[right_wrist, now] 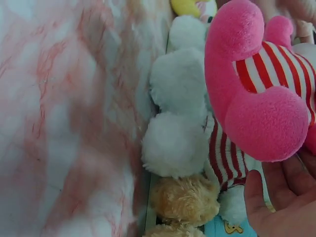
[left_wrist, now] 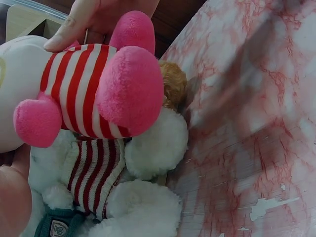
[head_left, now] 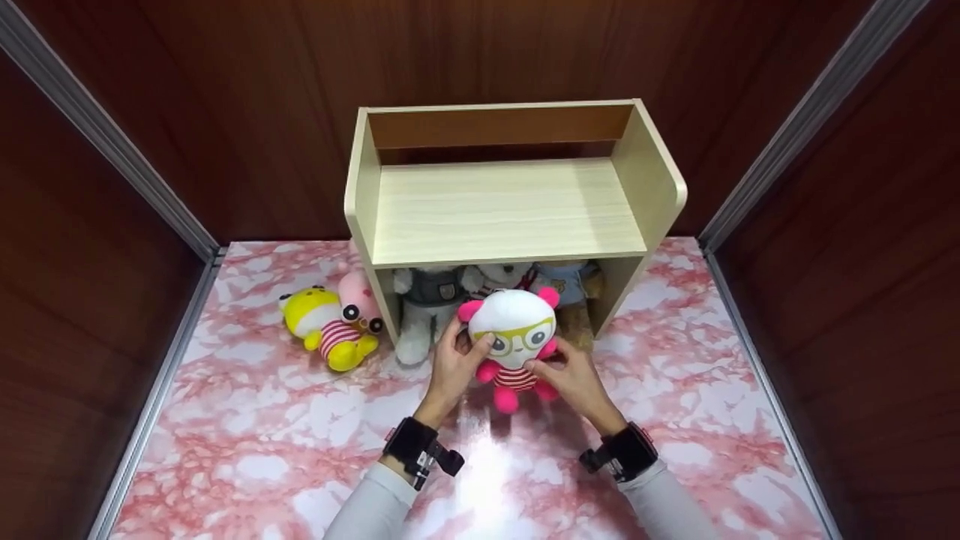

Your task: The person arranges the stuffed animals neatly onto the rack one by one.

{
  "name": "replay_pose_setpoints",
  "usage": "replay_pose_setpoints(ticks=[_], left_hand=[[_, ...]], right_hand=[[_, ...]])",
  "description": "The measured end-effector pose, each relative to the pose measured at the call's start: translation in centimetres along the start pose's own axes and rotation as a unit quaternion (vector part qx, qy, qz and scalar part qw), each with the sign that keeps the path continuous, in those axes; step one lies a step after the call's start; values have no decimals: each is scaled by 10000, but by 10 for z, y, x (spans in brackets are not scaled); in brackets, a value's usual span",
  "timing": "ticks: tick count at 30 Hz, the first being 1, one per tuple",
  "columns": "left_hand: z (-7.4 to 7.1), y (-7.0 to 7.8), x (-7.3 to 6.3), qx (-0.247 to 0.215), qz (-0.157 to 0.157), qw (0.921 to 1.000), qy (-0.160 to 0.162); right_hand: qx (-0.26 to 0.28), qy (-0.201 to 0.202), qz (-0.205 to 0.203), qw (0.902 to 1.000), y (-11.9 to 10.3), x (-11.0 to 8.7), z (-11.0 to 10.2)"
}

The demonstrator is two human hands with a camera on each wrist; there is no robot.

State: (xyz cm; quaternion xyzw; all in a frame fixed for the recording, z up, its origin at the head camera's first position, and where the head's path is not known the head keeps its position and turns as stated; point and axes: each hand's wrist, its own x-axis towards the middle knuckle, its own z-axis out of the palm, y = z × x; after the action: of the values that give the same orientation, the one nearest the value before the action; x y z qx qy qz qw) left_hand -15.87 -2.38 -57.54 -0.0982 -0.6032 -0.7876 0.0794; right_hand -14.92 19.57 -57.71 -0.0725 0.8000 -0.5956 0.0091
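Observation:
Both hands hold a plush panda (head_left: pixel 511 311) with a white head, yellow glasses, pink limbs and a red-striped body, in front of the shelf's lower compartment. My left hand (head_left: pixel 452 369) grips one side of its head, thumb across the cheek. On the other side, my right hand (head_left: pixel 576 376) holds it near the neck and arm. Its pink feet and striped belly (left_wrist: pixel 81 89) fill much of the left wrist view. Behind it, in the lower compartment, sit a white plush in a dark vest (head_left: pixel 435 292), a white plush in a striped top (left_wrist: pixel 94 173) and a brown bear (head_left: pixel 576 319).
A pale wooden shelf unit (head_left: pixel 510 210) stands against the brown back wall (head_left: pixel 480 52). Left of it, a yellow plush (head_left: pixel 322 319) and a pink plush (head_left: pixel 358 291) lie on the red-and-white marbled surface (head_left: pixel 262 427). Brown panels (head_left: pixel 862 300) flank both sides.

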Motion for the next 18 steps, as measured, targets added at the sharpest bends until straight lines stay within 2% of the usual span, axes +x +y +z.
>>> replay_pose_setpoints(ticks=[6, 11, 15, 18], left_hand=[[3, 2, 1, -130, -133, 9998, 109], [5, 2, 1, -96, -55, 9999, 105], [1, 2, -3, -171, 67, 9998, -50], [-5, 0, -6, -233, 165, 9995, -112]], right_hand=[[221, 31, -395, 9990, 3, 0, 5], [-91, 379, -693, 9968, 4, 0, 8], [-69, 605, -598, 9963, -1, 0, 7], [230, 656, -473, 9965, -7, -1, 1]])
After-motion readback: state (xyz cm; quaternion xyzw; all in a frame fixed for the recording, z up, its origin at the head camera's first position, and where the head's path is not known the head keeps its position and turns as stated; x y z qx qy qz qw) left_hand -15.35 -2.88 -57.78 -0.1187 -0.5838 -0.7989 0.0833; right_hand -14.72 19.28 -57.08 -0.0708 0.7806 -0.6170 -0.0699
